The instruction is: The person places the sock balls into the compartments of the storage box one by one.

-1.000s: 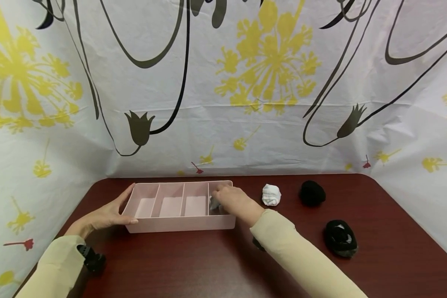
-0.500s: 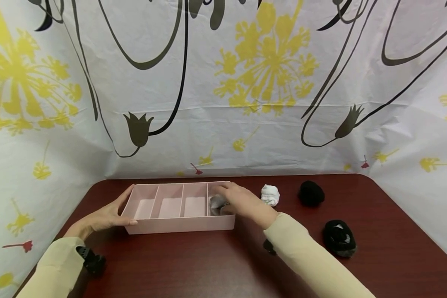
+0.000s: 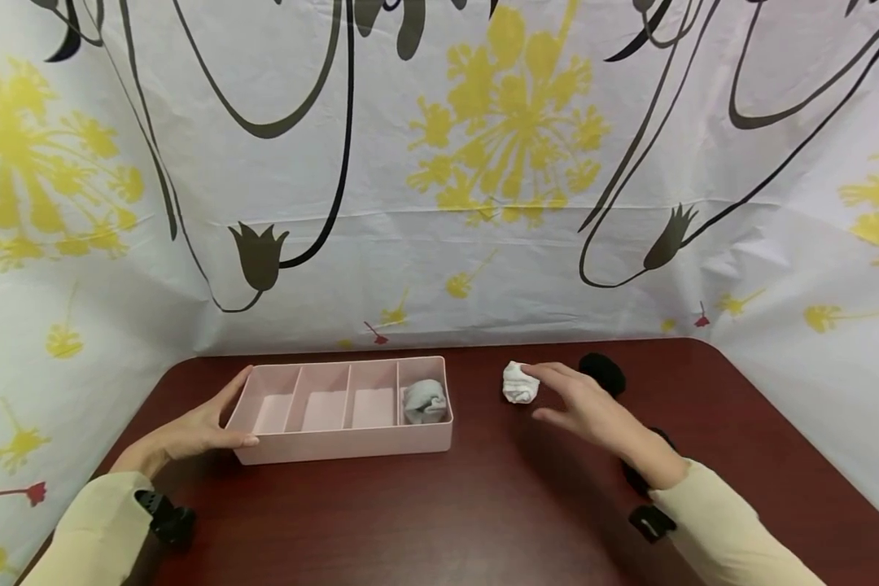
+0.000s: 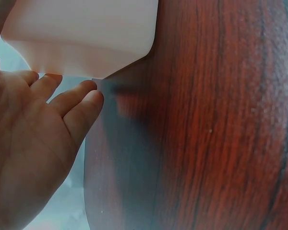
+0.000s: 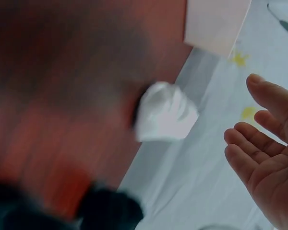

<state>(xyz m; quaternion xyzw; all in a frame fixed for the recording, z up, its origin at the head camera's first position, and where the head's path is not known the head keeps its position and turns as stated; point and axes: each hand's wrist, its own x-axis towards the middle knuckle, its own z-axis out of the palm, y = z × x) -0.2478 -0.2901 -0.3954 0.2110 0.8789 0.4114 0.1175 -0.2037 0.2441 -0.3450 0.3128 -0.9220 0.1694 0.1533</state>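
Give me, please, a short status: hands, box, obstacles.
Left hand holds box, left end. Right hand empty, near white bundle; nothing seen between. Grey bundle in rightmost compartment.

We look forward and down from the head. Both our wrist views, set nearer, share the pink tray [image 3: 340, 446].

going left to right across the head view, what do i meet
Left hand, pink tray, grey cloth bundle inside the tray's right end, white cloth bundle, right hand.
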